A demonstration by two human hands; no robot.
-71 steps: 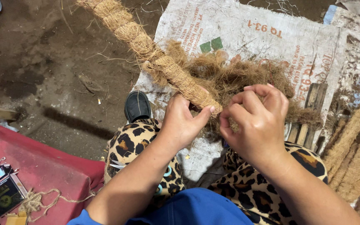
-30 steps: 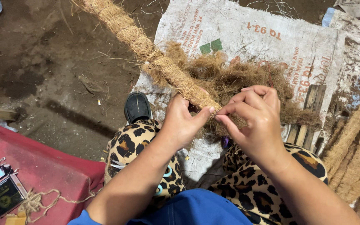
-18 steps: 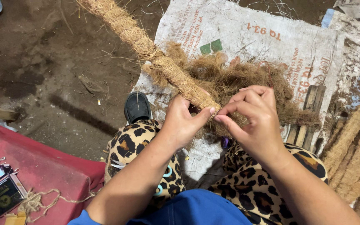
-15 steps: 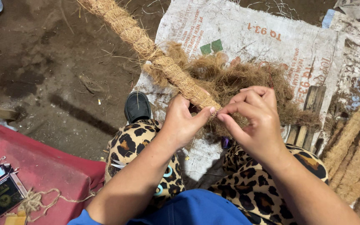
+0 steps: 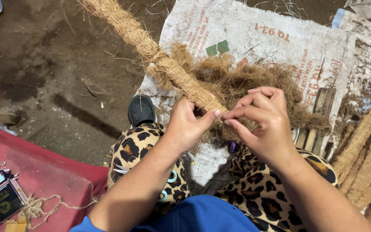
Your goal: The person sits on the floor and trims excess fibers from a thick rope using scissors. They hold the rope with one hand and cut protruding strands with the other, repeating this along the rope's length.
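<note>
Far left: red cloth surface (image 5: 44, 180) with a small dark packet (image 5: 3, 202) and a tangle of thin twine (image 5: 39, 206) lying on it. Bare dirt floor (image 5: 44, 77) above.

Centre: thick coir rope (image 5: 151, 49) running diagonally from top left down to the hands, near end gripped in left hand (image 5: 187, 126), fingers wrapped around it, thumb pressed against its end. Black shoe (image 5: 141, 110) just below the rope; leopard-print trousers (image 5: 142, 150) under the forearms.

Right of centre: right hand (image 5: 265, 124), fingertips pinched narrow on loose fibre at the rope end, touching the left thumb. Heap of loose coir fibre (image 5: 245, 81) behind both hands, resting on a white woven sack (image 5: 254, 38).

Far right: several finished coir ropes (image 5: 361, 159) lying side by side.
</note>
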